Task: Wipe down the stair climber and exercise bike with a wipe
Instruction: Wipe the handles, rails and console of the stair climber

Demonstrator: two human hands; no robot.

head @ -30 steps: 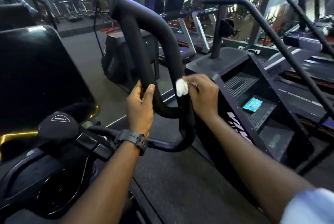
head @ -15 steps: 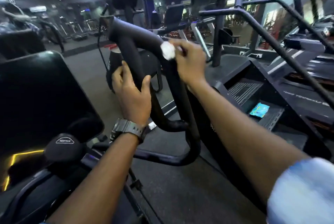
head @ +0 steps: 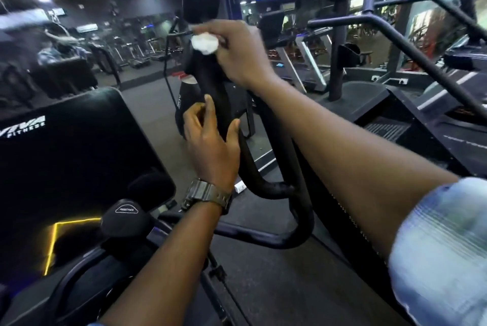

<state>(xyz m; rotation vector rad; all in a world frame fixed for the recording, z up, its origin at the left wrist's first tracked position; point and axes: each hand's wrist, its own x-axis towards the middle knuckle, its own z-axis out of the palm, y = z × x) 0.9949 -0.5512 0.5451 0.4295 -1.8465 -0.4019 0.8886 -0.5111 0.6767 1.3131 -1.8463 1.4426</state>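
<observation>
The white wipe (head: 205,45) is bunched against the upper end of the black looped handlebar (head: 266,188) of the exercise bike, pinched there in the curled fingers of the right hand (head: 238,55). Lower on the same bar, the left hand (head: 212,145) grips the inner tube, its fingers and thumb wrapped around it, a dark wristwatch (head: 208,196) on that wrist. At left is the bike's dark console screen (head: 71,157), marked VIVA FITNESS. To the right stands the stair climber (head: 411,115) with its steps and slanted rails. Treadmills line the dim floor beyond.
</observation>
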